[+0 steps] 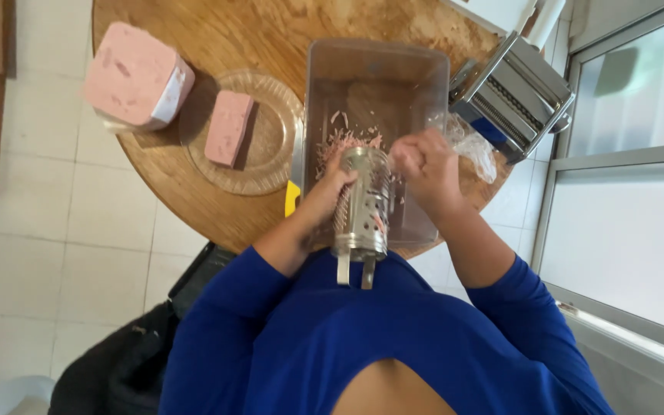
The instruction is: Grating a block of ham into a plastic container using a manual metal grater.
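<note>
Our left hand (pixel 330 188) is wrapped shut round the perforated steel box grater (pixel 363 201), gripping its side, w/ the grater tilted over the clear rectangular plastic tub (pixel 324 92). Our right hand (pixel 424 165) is curled closed against the grater's far face; what it pinches is hidden under the fingers, so we can't tell the piece itself.

The grater looks stiff, light, sharp-faced: we'd judge it best held by the plain side or top handle, fingers clear of the holes.

Pink shreds (pixel 343 142) lie in the tub, approx. 12 o'clock from the grater. The pink meat loaf block (pixel 229 127) sits on a clear glass plate (pixel 274 165) at 10 o'clock; we'd guess it's soft, greasy, slippery, so grip by the flat sides. A bigger wrapped pink loaf (pixel 134 73) lies further out at 10 o'clock. At 2 o'clock stands a metal pasta roller (pixel 516 92) on the round wooden table (pixel 217 207).
</note>
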